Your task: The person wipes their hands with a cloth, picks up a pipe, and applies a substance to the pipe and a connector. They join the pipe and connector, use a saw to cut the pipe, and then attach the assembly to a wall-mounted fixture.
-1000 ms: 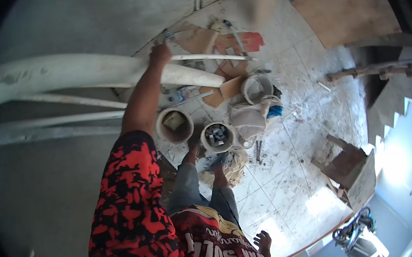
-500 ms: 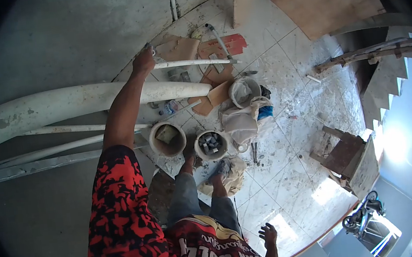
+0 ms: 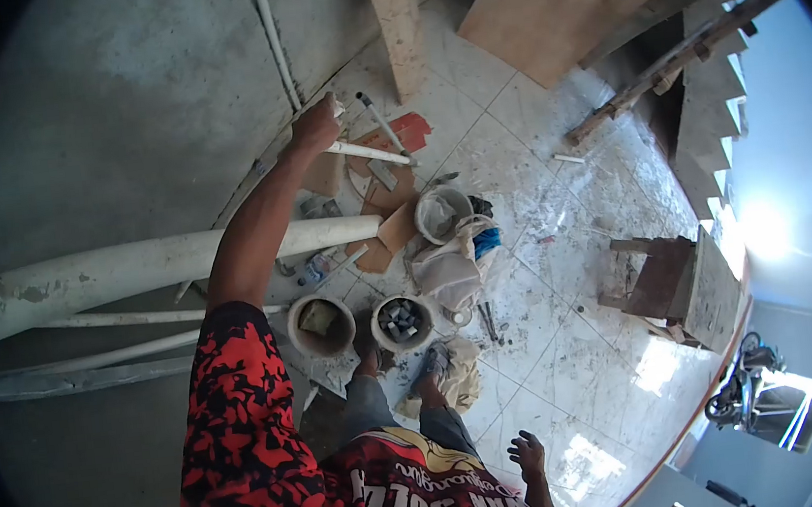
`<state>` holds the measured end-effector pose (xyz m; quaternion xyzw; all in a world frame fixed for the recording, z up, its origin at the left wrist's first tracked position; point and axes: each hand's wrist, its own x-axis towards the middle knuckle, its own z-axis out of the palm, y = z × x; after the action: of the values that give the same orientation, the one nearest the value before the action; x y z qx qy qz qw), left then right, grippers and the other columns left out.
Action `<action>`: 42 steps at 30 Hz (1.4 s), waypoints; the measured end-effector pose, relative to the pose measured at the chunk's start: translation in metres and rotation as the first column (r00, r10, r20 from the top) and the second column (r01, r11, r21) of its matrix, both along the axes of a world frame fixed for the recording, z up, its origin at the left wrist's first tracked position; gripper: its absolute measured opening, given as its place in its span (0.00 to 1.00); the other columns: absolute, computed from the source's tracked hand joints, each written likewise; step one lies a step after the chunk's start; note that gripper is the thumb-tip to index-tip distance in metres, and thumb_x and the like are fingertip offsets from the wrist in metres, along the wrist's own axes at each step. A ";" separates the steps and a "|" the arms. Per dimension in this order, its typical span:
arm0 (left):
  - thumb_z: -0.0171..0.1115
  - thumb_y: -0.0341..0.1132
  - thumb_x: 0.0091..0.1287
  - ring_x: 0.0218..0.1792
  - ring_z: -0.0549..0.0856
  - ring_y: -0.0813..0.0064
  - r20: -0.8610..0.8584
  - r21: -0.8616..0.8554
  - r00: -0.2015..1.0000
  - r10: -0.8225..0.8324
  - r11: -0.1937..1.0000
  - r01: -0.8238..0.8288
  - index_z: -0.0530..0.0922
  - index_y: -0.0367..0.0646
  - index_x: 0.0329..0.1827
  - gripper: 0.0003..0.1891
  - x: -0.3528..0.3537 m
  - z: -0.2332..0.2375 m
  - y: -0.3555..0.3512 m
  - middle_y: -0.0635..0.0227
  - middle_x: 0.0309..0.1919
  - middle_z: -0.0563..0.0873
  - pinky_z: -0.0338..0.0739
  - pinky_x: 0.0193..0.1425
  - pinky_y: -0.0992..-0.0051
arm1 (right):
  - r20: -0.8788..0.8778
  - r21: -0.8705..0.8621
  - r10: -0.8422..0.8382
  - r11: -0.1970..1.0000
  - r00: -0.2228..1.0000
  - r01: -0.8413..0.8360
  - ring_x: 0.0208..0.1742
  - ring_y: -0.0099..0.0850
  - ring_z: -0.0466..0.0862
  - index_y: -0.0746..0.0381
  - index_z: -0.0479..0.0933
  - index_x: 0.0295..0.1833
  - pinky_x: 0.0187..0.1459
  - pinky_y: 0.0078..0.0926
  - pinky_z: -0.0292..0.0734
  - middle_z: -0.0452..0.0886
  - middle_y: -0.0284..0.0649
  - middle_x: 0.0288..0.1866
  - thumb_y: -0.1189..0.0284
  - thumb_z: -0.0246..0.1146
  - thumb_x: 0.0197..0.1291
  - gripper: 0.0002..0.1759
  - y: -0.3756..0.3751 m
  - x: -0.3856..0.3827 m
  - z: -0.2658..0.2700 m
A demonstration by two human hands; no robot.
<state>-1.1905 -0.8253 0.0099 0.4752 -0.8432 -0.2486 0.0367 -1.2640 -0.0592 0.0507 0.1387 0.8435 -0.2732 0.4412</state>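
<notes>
My left arm reaches far out toward the grey wall. At its end my left hand [image 3: 317,125] is closed, with a small pale bit showing at the fingers; I cannot make out what it holds. Close by it is a thin white pipe [image 3: 371,152], and below the forearm runs a thick white pipe [image 3: 160,263]. My right hand [image 3: 528,455] hangs low beside my body over the tiled floor, fingers apart and holding nothing. By my feet stand a bucket of grey blocks [image 3: 402,323] and another bucket with a yellowish piece inside [image 3: 322,326].
A third bucket [image 3: 442,214] stands farther off beside a pale sack [image 3: 448,277]. Cardboard [image 3: 392,232] and a plastic bottle [image 3: 315,267] lie on the floor. A wooden stand [image 3: 671,280] is at the right, a plywood sheet [image 3: 559,10] at the back.
The view has turned, so the buckets and pipes sit lower and farther left. My left hand stays stretched toward the wall, closed. My right hand remains low with its fingers apart.
</notes>
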 end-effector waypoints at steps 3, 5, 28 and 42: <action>0.54 0.35 0.60 0.45 0.80 0.53 -0.219 -0.126 0.974 -0.061 0.992 0.033 0.66 0.43 0.55 0.19 -0.018 0.001 -0.005 0.54 0.46 0.80 0.73 0.47 0.59 | -0.011 0.003 -0.042 0.999 0.999 0.042 0.35 0.35 0.82 0.66 0.64 0.61 0.32 0.28 0.78 0.79 0.48 0.43 0.72 0.52 0.61 0.23 0.009 0.011 0.001; 0.56 0.37 0.60 0.44 0.80 0.53 -0.274 -0.138 0.957 -0.091 0.989 0.055 0.68 0.43 0.53 0.18 -0.024 0.020 -0.008 0.54 0.44 0.80 0.73 0.47 0.59 | -0.014 0.006 -0.072 0.997 0.997 0.072 0.35 0.35 0.82 0.66 0.65 0.61 0.32 0.28 0.78 0.79 0.47 0.43 0.72 0.52 0.61 0.22 0.015 0.020 0.002; 0.63 0.52 0.53 0.27 0.80 0.67 -0.632 -0.007 0.718 0.291 0.925 -0.381 0.80 0.41 0.29 0.20 0.067 0.137 -0.029 0.63 0.23 0.82 0.71 0.33 0.68 | -0.065 -0.067 -0.018 0.998 0.998 0.014 0.32 0.31 0.82 0.66 0.68 0.59 0.28 0.25 0.76 0.80 0.46 0.40 0.73 0.55 0.55 0.23 -0.018 0.020 -0.018; 0.63 0.36 0.56 0.20 0.66 0.87 -0.891 0.125 0.409 0.198 0.972 -0.199 0.72 0.44 0.21 0.11 0.117 0.173 0.021 0.80 0.17 0.69 0.59 0.25 0.82 | -0.116 -0.125 0.166 0.976 0.979 -0.181 0.33 0.30 0.81 0.65 0.67 0.60 0.31 0.26 0.76 0.80 0.43 0.41 0.71 0.55 0.57 0.24 -0.061 -0.012 -0.028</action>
<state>-1.0738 -0.8044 0.1829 0.3668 -0.6322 -0.4560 0.5078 -1.2759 -0.1205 0.0223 0.0198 0.8540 -0.2969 0.4267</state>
